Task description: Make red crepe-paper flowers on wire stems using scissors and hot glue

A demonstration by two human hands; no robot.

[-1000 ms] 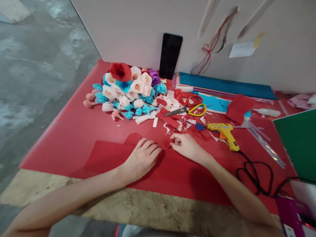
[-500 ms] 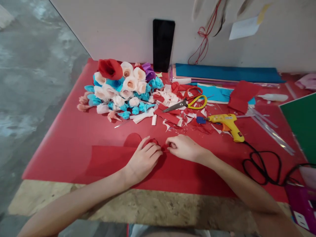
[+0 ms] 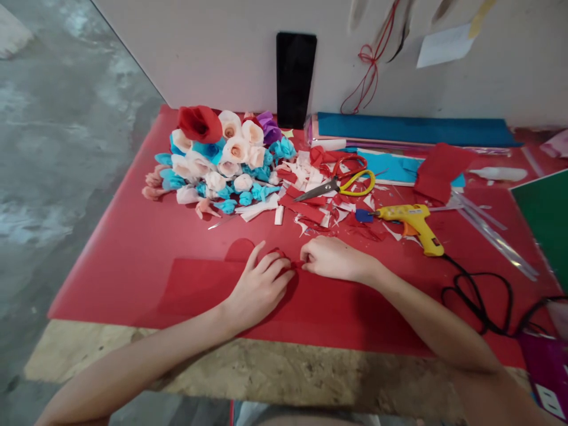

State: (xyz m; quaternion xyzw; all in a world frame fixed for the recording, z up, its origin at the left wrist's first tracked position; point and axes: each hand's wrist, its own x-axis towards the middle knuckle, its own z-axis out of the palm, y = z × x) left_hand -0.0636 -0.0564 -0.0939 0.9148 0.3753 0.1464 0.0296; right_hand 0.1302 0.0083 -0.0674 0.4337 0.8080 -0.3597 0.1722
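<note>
My left hand [image 3: 260, 290] curls over a red crepe paper flower [image 3: 278, 253], its fingers closed on it and covering most of it. With fingertips pinched together, my right hand [image 3: 335, 259] grips the narrow end of the same red paper, just right of the left fingers. A rounded red paper piece [image 3: 239, 249] lies behind my left hand. Under my left wrist extends a flat red paper sheet [image 3: 197, 287], hard to tell from the red table cover [image 3: 128, 254].
Paper flowers [image 3: 217, 154] are heaped at the back left. Scissors [image 3: 331, 187] lie on paper scraps [image 3: 310, 216]. A yellow glue gun [image 3: 412, 222] rests at right, its black cord [image 3: 470, 290] looping forward. A phone [image 3: 296, 80] leans on the white board [image 3: 213, 53].
My right hand has turned slightly and the red paper between my hands looks narrower. The left hand stays nearly in place. The whole view has shifted a little.
</note>
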